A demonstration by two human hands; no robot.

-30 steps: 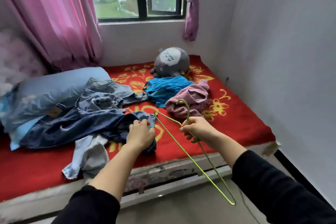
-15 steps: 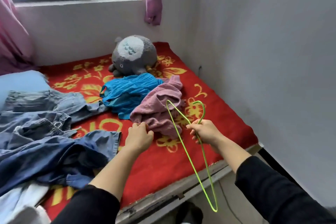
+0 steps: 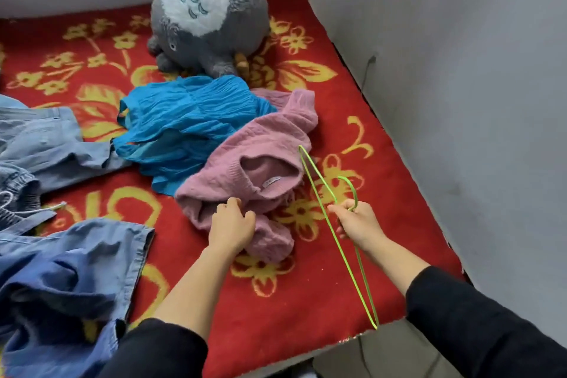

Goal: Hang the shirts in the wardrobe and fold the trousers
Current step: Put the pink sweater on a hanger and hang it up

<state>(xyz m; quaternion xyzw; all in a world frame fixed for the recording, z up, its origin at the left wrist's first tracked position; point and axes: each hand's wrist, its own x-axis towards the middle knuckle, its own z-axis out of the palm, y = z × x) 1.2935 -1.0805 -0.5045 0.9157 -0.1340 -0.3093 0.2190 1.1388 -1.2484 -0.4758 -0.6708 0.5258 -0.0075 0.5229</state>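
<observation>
Left hand (image 3: pixel 231 227) on pink sweater (image 3: pixel 260 159), right hand (image 3: pixel 357 221) gripping green hanger (image 3: pixel 349 270).
Left fingers (image 3: pixel 234 205) curl into the knit; the neckline (image 3: pixel 270 173) lies just beyond them.

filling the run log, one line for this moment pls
left hand grips pink sweater | right hand holds green hanger | pink sweater on bed, unhung

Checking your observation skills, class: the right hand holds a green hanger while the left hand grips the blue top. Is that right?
No. The head view shows the left hand gripping the pink sweater, not the blue top, which lies beside it. The right hand does hold the green hanger.
</observation>
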